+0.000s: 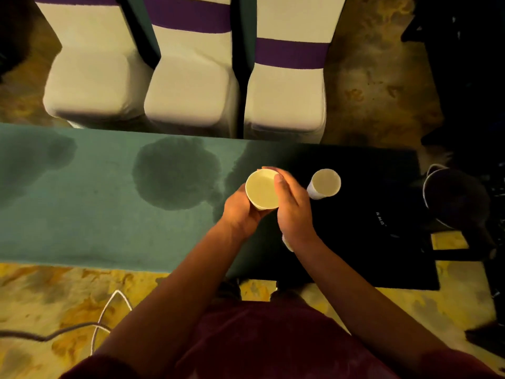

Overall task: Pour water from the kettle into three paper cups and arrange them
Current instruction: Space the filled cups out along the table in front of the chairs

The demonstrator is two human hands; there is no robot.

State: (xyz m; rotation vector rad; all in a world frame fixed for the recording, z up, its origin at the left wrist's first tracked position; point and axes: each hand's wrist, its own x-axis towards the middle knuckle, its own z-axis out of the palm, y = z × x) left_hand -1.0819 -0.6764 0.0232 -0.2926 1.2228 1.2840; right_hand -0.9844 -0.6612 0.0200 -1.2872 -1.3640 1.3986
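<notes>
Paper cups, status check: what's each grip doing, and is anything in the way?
Left hand and right hand both grip one paper cup, off the table. Second cup stands on black mat. Wet patch on green cloth alongside.

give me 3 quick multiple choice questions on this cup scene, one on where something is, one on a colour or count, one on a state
1. Where does the free-standing paper cup stand?
A. on the black mat
B. on a chair seat
C. on the carpet

2. What colour are the bands on the white chair covers?
A. red
B. purple
C. yellow

3. What is the state of the held paper cup?
A. lying crushed on the floor
B. standing alone, untouched
C. held in both hands, mouth up

Answers:
1. A, it stands on the black mat at the right end of the green table.
2. B, a purple band crosses each chair back.
3. C, the left hand and right hand grip it, and its open mouth faces the camera.
</notes>
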